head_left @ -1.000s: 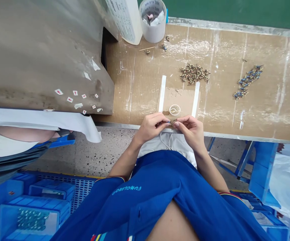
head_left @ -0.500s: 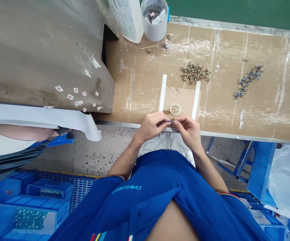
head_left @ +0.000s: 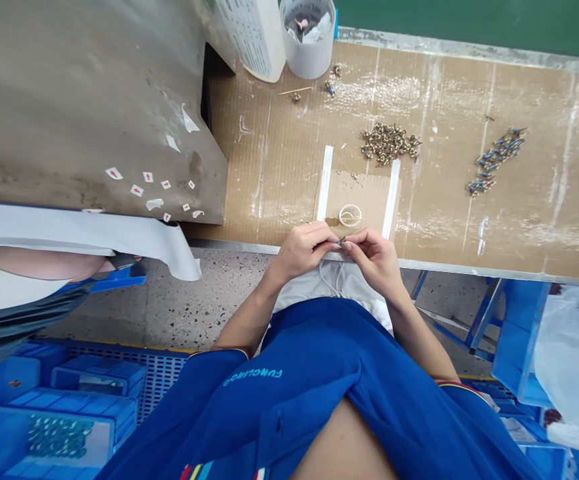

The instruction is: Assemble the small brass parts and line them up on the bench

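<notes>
"Where are the hands?"

"The left hand [head_left: 307, 252] and right hand [head_left: 376, 260] are working close together at the bench [head_left: 269, 167] edge, both pinching a small brass fitting [head_left: 342, 241] between them."

"What's done, what's left?"

"A loose pile of brass fittings [head_left: 388, 143] is lying at one o'clock from the hands, and a line of blue-tipped pieces [head_left: 494, 162] is lying at two o'clock. A blue crate [head_left: 59, 433] at eight o'clock is holding rows of metal parts."

"Anything unclear?"

"The fingers are hiding most of the fitting, and I can't make out the crate's parts."
</notes>
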